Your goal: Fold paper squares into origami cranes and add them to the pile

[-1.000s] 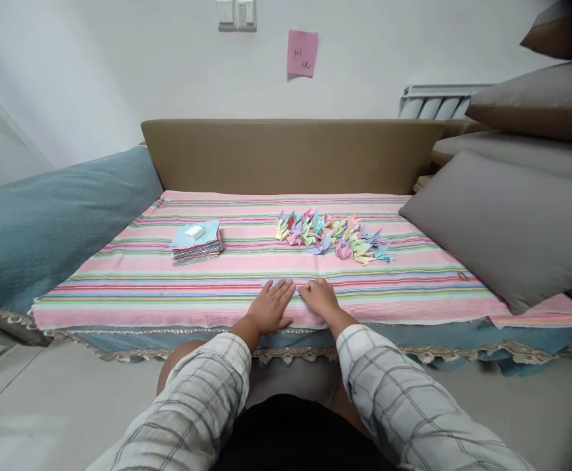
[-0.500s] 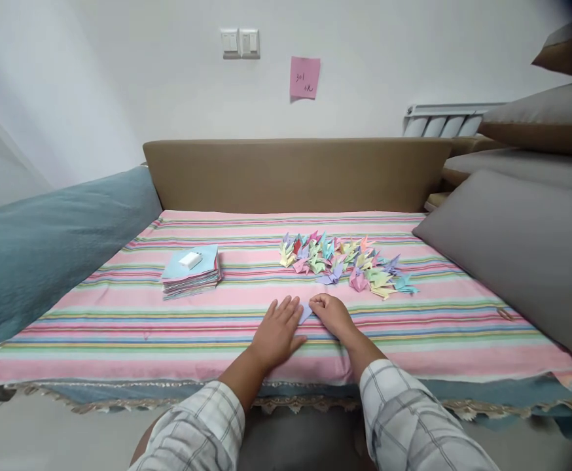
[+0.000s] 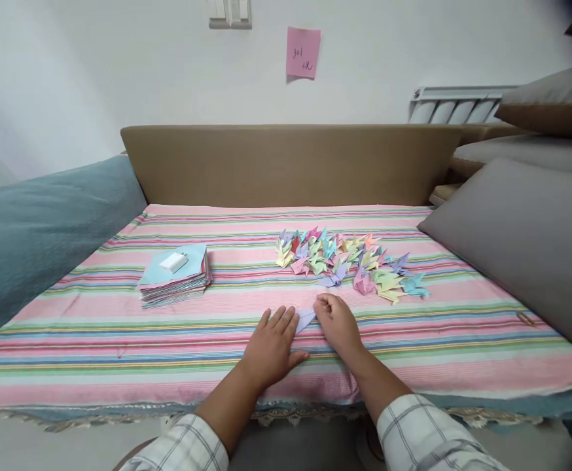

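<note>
Between my hands lies a small folded piece of lavender paper (image 3: 305, 320) on the striped cloth. My left hand (image 3: 272, 343) rests flat on the cloth with its fingers stretched out, their tips at the paper's left edge. With thumb and fingers pinched together, my right hand (image 3: 336, 325) grips the paper's right end. Just beyond my hands sits a cluster of folded paper cranes (image 3: 338, 258) in many pastel colours. Part of the lavender paper is hidden by my fingers.
A stack of coloured paper sheets (image 3: 175, 281) stands to the left, with a small white block (image 3: 173, 262) on top. Grey cushions (image 3: 516, 216) pile up at the right. A brown backrest (image 3: 286, 167) closes off the far side. A small brown loop (image 3: 527, 318) lies at right.
The view has tilted and come closer, so things appear larger. My right hand has drawn slightly away from the left, and more of the lavender paper shows between them.
</note>
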`<act>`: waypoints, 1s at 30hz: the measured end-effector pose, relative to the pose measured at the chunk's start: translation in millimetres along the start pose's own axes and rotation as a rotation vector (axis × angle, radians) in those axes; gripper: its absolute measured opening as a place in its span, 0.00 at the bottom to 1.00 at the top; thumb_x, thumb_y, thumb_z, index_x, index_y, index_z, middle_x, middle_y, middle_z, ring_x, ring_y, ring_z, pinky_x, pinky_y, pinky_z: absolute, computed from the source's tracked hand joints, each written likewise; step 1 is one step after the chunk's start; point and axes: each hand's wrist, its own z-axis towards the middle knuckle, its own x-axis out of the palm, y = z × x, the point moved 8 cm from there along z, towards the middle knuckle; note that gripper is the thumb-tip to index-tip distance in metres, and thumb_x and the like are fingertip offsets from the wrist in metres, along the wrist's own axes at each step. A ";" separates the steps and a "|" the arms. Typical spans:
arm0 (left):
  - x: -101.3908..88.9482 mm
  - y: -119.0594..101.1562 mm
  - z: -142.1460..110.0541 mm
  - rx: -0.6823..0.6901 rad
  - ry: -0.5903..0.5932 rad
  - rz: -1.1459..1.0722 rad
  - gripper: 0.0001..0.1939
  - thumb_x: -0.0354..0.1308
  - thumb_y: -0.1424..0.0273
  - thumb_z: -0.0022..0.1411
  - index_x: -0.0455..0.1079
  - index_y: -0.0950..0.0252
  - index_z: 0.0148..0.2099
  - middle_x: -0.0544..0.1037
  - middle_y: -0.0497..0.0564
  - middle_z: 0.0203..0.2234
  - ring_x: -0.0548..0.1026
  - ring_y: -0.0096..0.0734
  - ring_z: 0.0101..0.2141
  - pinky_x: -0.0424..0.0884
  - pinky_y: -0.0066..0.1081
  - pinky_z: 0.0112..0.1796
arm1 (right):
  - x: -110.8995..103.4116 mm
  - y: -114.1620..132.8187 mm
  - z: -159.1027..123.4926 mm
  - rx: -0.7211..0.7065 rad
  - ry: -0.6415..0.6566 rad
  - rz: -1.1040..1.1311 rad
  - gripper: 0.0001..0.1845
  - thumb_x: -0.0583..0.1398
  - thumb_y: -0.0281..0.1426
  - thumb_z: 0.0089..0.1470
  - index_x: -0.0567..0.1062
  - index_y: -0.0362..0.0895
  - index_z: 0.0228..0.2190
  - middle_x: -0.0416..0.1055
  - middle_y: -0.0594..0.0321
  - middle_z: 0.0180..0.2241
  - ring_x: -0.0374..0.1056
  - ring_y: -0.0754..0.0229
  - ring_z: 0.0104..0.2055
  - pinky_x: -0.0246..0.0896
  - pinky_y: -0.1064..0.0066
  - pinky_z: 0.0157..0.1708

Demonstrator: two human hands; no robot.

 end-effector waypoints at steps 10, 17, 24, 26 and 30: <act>-0.8 0.6 -2.7 0.038 0.020 -0.130 0.39 0.52 0.50 0.56 0.49 0.62 0.65 0.57 0.55 0.61 0.52 0.47 0.61 0.47 0.49 0.59 | 43.6 51.2 -51.7 -0.616 0.314 -0.330 0.34 0.47 0.46 0.60 0.50 0.40 0.61 0.57 0.48 0.59 0.53 0.47 0.61 0.33 0.42 0.60; 0.3 1.6 -3.3 0.005 -0.019 -0.135 0.44 0.55 0.51 0.53 0.46 0.67 0.65 0.60 0.59 0.60 0.53 0.49 0.61 0.48 0.49 0.59 | 42.3 39.9 -50.5 -0.589 0.371 -0.406 0.37 0.44 0.49 0.59 0.44 0.42 0.63 0.53 0.47 0.61 0.50 0.47 0.63 0.31 0.41 0.60; 2.0 10.6 -5.5 -0.038 0.006 -0.164 0.49 0.53 0.42 0.50 0.47 0.68 0.65 0.62 0.61 0.58 0.52 0.52 0.61 0.47 0.51 0.58 | 37.3 13.6 -46.3 -0.489 0.453 -0.442 0.41 0.43 0.51 0.59 0.37 0.42 0.63 0.49 0.49 0.62 0.46 0.47 0.64 0.33 0.42 0.59; 2.5 13.0 -4.0 -0.054 0.038 -0.179 0.51 0.54 0.41 0.48 0.47 0.68 0.64 0.62 0.61 0.58 0.52 0.52 0.61 0.47 0.51 0.58 | 36.7 9.6 -45.8 -0.474 0.456 -0.450 0.39 0.43 0.49 0.60 0.36 0.42 0.63 0.48 0.49 0.63 0.45 0.48 0.64 0.35 0.42 0.60; 0.3 14.1 -0.7 -0.084 0.072 -0.197 0.53 0.55 0.41 0.47 0.44 0.67 0.66 0.60 0.60 0.60 0.51 0.53 0.61 0.46 0.52 0.58 | 37.1 9.0 -46.1 -0.475 0.456 -0.456 0.38 0.44 0.47 0.60 0.39 0.43 0.63 0.49 0.50 0.63 0.44 0.48 0.65 0.36 0.42 0.59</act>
